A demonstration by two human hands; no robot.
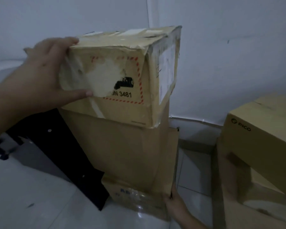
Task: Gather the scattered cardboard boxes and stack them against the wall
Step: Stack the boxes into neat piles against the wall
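Observation:
A worn cardboard box (130, 76) with a torn "UN 3481" label sits on top of a taller plain cardboard box (130, 154), close to the white wall. My left hand (45, 71) holds the top box's left corner, thumb on its front face and fingers over the top edge. Low at the bottom, my right hand (175, 205) grips the lower right edge of the tall box. To the right stands a second stack: a "PICO" box (261, 129) resting on a larger open box (234, 195).
A black flat metal bracket (56, 159) with holes leans beside the tall box on the left. The white wall (221, 55) runs behind both stacks. A strip of tiled floor (195, 171) separates the two stacks, and glossy floor (31, 204) spreads at the lower left.

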